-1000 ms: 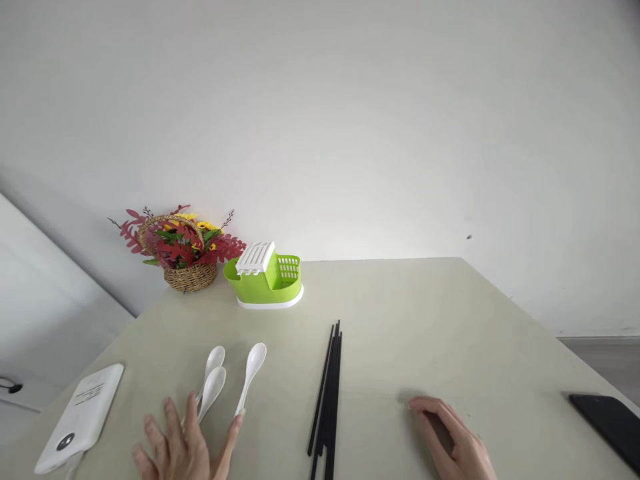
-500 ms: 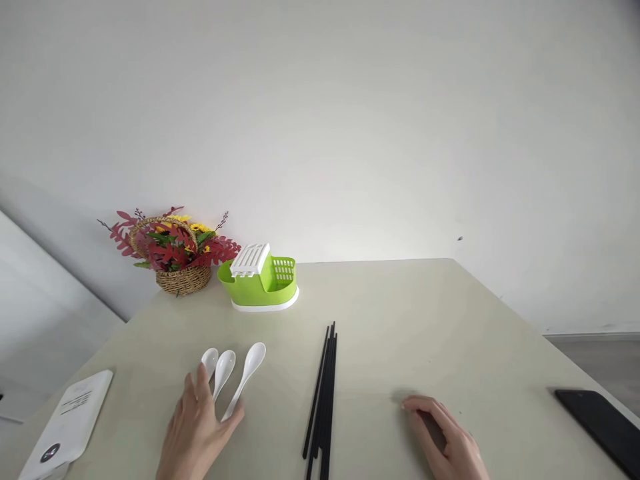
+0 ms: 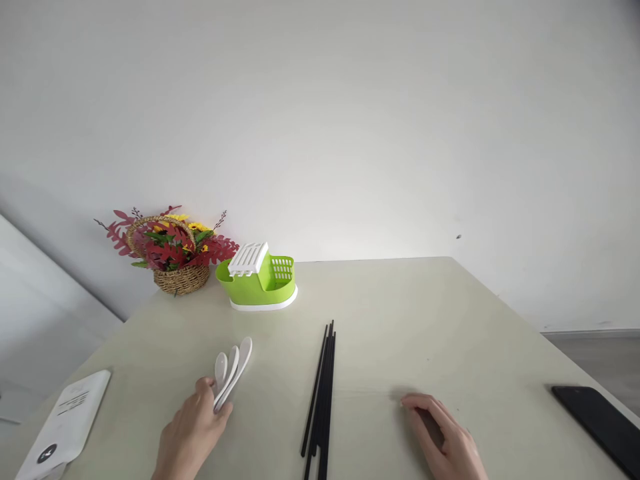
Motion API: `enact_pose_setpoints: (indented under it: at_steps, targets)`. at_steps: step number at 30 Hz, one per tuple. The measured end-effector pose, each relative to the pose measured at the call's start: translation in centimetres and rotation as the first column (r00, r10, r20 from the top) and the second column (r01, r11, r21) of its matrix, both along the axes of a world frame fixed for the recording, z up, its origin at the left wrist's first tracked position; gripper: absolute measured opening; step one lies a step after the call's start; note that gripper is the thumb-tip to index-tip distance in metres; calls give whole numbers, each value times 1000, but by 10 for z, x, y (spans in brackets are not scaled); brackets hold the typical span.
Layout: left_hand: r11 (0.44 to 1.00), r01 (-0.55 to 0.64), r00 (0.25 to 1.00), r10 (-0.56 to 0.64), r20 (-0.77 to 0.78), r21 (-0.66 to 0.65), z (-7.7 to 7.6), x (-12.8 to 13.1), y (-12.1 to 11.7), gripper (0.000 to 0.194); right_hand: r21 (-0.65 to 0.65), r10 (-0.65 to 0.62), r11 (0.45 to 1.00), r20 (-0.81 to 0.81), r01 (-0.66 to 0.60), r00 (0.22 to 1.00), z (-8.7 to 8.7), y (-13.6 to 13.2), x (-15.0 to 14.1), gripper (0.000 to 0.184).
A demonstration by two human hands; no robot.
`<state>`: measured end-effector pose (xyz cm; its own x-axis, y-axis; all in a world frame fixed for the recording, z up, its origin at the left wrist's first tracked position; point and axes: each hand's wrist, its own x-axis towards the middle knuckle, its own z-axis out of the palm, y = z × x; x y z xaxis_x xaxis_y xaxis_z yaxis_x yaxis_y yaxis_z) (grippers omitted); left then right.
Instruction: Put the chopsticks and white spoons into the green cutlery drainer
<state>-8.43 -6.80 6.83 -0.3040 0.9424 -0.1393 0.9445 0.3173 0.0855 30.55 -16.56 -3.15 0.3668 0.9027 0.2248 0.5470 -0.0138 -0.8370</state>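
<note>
My left hand [image 3: 193, 430] is closed around the handles of three white spoons [image 3: 231, 370], which fan out from its fingers with their bowls pointing away over the table [image 3: 400, 333]. A bundle of black chopsticks [image 3: 320, 393] lies lengthwise in the middle, between my hands. My right hand [image 3: 445, 437] rests flat on the table at the lower right, fingers stretched out, holding nothing.
A green and white cutlery holder [image 3: 257, 280] stands at the far side, beside a wicker basket of red and yellow flowers [image 3: 170, 257]. A white power bank [image 3: 65, 427] lies at the left edge. A black phone [image 3: 597, 420] lies at the right edge.
My left hand reached over the spoons, gathered them together and closed on their handles. The three spoons now sit bunched in it. My right hand stayed in place.
</note>
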Motion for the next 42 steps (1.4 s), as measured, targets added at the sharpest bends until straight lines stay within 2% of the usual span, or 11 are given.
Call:
enact_pose_setpoints:
  at_steps: [3,7,14,18,22,26,31,35,42]
  targets:
    - [998,33,999,-33,6,-58,3,14,-5,33,5,-4,1000,6,4,1000,1,1,0,29]
    - [988,151,988,-151,-8,-16,-3,46,-13,35,32,-24,999,14,23,1000,3,1,-2,31]
    - [912,411,906,-405,124,-21,-17,136,-28,40,42,-40,998,8,39,999,7,1,-5,31]
    - [851,523,849,-514,123,-52,-14,181,-31,49,11,-21,1000,-20,21,1000,8,1,-4,28]
    - [826,556,831,-549,88,-92,-6,210,-34,53,31,-47,998,-50,49,998,8,2,-6,30]
    - [827,549,834,-551,16,-123,-7,228,-38,57,51,-54,997,-38,56,998,7,3,-4,30]
    - [839,541,834,-545,-89,-61,-28,237,-41,63,25,69,997,31,-69,997,5,3,6,25]
    - [823,568,817,-567,-109,-27,-39,238,-43,62,24,34,999,18,-34,999,4,3,7,27]
    - [780,622,781,-625,-24,-63,-26,247,-46,60,39,19,999,0,-19,1000,6,3,4,29]
